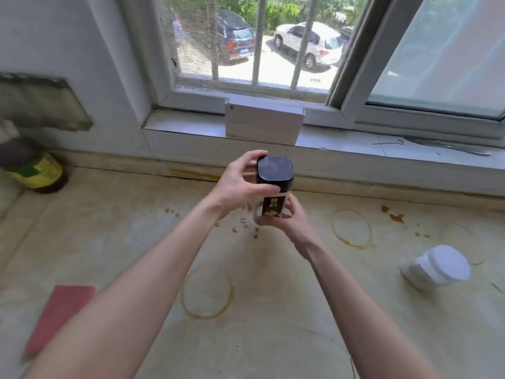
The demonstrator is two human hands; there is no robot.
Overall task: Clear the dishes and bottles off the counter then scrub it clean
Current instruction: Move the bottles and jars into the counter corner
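Aloft over a stained kitchen counter (273,337), a square-shouldered glass jar (273,208) is held upright in both of a person's bare hands, just in front of the window sill (185,124). The left hand (240,187) curls its fingers and thumb around the dark lid (274,172), which sits closed on the jar. The right hand (291,224) clasps the clear body from below, fingers wrapped beside the black-and-gold label. What little of the glass shows looks clear; whether anything is inside cannot be told.

To the right, a white plastic jar (434,266) lies on its side on the counter, its white lid on and facing the camera, its contents hidden by the opaque wall. At the far left edge stands a dark bottle (35,173) with a yellow-and-green label, its upper part blurred.

Brown ring stains (352,228) and spatters mark the pale surface between the two containers, with another ring nearer the camera beneath the forearms. A red pad (58,318) lies flat at the lower left. On the sill, a closed white box (263,123) rests against the window frame, and a metal utensil (448,147) lies well to the right of it.
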